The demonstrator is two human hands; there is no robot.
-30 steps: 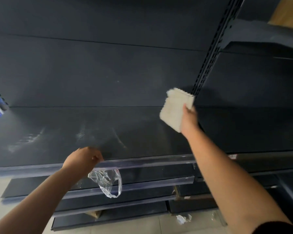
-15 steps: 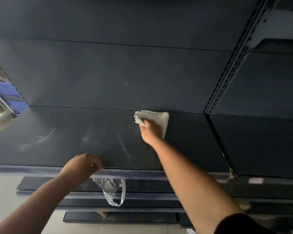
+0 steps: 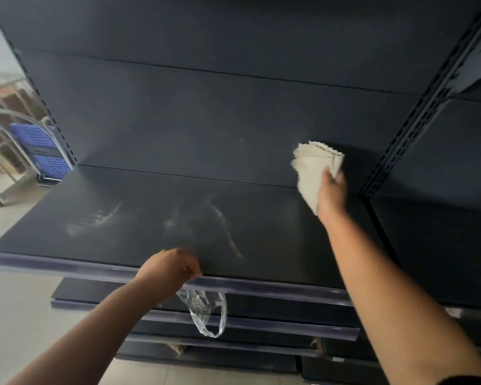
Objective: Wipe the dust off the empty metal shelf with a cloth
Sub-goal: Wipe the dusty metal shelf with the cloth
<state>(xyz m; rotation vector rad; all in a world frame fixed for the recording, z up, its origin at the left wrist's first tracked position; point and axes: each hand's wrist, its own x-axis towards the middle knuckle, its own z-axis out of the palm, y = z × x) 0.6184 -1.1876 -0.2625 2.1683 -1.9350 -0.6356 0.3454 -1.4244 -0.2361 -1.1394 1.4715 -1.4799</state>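
A dark metal shelf [image 3: 139, 218] runs across the view, with pale dust streaks near its middle and left. My right hand [image 3: 331, 194] grips a folded beige cloth [image 3: 313, 168] at the back right of the shelf, where the board meets the back panel. The cloth looks raised off the board, held upright. My left hand [image 3: 171, 269] rests closed at the shelf's front edge and holds a crumpled clear plastic bag [image 3: 206, 312], which hangs down below the edge.
A perforated upright [image 3: 428, 107] divides this bay from the shelf bay on the right. Lower shelves [image 3: 233, 323] step out beneath. A metal cart with blue baskets [image 3: 36, 145] stands on the pale floor at far left.
My right hand with the cloth swept left along the back of the shelf, then back to the right, lifting the cloth. The left hand stayed at the front edge.
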